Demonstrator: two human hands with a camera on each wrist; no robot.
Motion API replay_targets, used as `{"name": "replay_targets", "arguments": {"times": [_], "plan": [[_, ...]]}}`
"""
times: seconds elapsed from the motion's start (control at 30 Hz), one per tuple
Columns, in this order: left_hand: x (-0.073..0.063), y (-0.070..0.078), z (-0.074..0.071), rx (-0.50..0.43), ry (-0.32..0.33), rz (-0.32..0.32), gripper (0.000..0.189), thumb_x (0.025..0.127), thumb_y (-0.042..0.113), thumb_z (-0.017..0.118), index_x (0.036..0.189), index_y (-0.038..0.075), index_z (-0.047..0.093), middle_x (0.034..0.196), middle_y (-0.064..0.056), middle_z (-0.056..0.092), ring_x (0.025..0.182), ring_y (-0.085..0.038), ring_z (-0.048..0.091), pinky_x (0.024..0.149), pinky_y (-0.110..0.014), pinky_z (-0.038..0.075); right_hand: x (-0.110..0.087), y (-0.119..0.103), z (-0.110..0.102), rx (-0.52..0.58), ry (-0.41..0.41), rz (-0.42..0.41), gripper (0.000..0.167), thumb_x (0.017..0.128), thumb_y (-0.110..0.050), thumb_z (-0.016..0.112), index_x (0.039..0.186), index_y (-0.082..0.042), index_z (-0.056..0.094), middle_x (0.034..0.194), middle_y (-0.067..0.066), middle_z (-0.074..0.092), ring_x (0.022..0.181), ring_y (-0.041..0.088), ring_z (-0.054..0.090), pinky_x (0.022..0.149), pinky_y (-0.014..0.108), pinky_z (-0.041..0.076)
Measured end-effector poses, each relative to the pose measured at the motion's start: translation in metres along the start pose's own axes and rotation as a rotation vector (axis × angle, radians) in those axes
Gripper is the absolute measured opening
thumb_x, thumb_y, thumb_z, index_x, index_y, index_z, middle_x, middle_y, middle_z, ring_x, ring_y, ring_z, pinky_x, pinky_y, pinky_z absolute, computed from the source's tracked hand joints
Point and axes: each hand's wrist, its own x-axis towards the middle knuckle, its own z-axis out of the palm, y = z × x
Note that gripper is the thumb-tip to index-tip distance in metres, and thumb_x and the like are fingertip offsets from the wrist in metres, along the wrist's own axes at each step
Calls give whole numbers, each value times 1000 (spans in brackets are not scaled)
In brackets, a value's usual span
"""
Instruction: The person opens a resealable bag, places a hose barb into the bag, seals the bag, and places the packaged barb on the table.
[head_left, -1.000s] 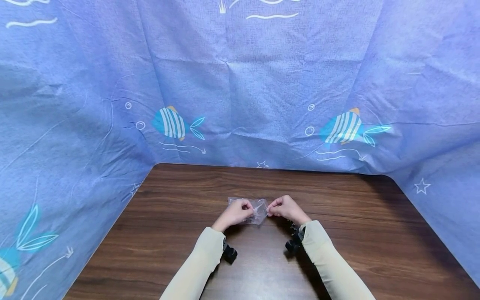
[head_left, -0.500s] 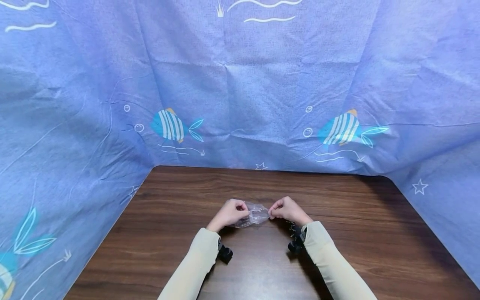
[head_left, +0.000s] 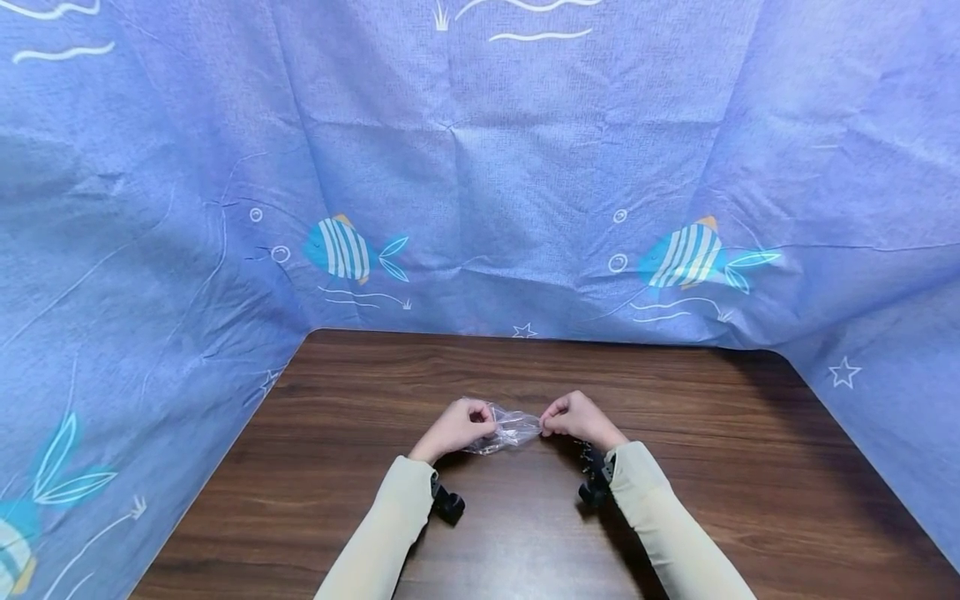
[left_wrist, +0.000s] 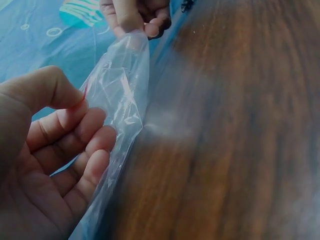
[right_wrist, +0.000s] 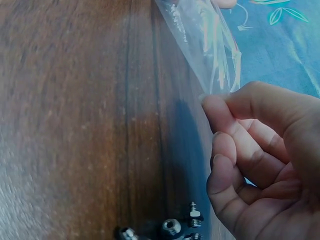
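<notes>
A clear plastic bag (head_left: 513, 428) is stretched between both hands above the brown table. My left hand (head_left: 460, 425) pinches it between thumb and forefinger; a thin red line shows on the bag right at that pinch in the left wrist view. At the other end, the thumb and forefinger of my right hand (head_left: 579, 418) pinch the bag to a narrow point. Creases run along the film (left_wrist: 122, 82) between the two grips. Small printed marks show on the bag (right_wrist: 192, 37) in the right wrist view. Part of it is hidden behind the left hand.
Several small metal threaded fittings (right_wrist: 171, 227) lie on the table (head_left: 360, 500) close by the right wrist. Black wrist cameras (head_left: 448, 505) hang under both forearms. A blue cloth with fish prints (head_left: 480, 192) encloses the table at the back and sides.
My left hand has shifted slightly left, away from the right hand, which has moved only a little. The bag has gone from lying spread out to being drawn taut and gathered narrower.
</notes>
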Motion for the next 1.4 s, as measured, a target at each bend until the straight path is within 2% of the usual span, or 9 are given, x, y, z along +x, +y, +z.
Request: {"name": "replay_targets", "arguments": {"times": [0.23,0.43,0.57,0.77,0.87,1.0,1.13,1.23,1.4], "plan": [[0,-5,2,-14,0,39,6,82,8,62,76,10,62,75,5,58,67,-6,52,66,-20,44,-2,-2,-2,9,-17,-32,12,81,-6,66,84,3,74,68,4,70,56,5,50,52,19,41],[3,-4,9,-15,60,113,12,76,1,66,87,6,62,79,-5,58,69,-10,53,65,-19,44,-1,-1,-1,14,-36,-15,13,81,-7,67,86,3,74,70,4,72,59,8,54,54,22,44],[5,-3,14,-15,70,187,34,75,-5,64,107,7,64,93,-13,54,72,-14,52,67,-19,43,0,-1,0,17,-46,-17,14,81,-8,67,88,3,73,72,6,72,61,9,56,55,23,45],[2,6,16,-70,-22,253,55,82,-12,54,135,2,54,133,-17,49,78,-15,51,68,-20,44,3,-2,0,22,-54,-16,14,83,-8,67,89,4,73,73,8,73,61,9,57,55,24,46],[2,6,18,-70,-57,232,56,84,-10,51,138,4,51,140,-15,48,81,-14,50,72,-22,44,2,-4,0,11,-58,-20,15,84,-8,67,89,4,73,74,9,73,60,8,55,54,24,45],[6,-2,21,-46,-67,195,54,86,-3,52,139,11,52,134,-11,54,79,-8,49,71,-20,43,2,-5,0,-4,-61,-24,15,85,-9,67,89,4,72,75,11,72,59,8,53,51,23,42],[5,-3,21,-58,-79,183,50,89,10,63,138,10,52,123,-12,58,75,-8,50,65,-20,43,3,-4,0,-25,-62,-25,14,86,-10,67,88,3,72,75,12,72,58,9,52,50,23,41],[5,-4,22,-83,-83,174,57,86,20,72,138,9,52,119,-13,59,73,-7,50,64,-19,43,3,-2,0,-45,-63,-32,14,86,-10,67,87,3,72,75,11,72,59,10,53,51,24,42],[4,-6,26,-76,-74,162,59,83,18,76,137,9,53,122,-11,59,72,-4,50,66,-19,44,4,0,0,-90,-78,-62,13,85,-10,68,87,2,73,73,7,71,59,9,54,53,24,45]]}}
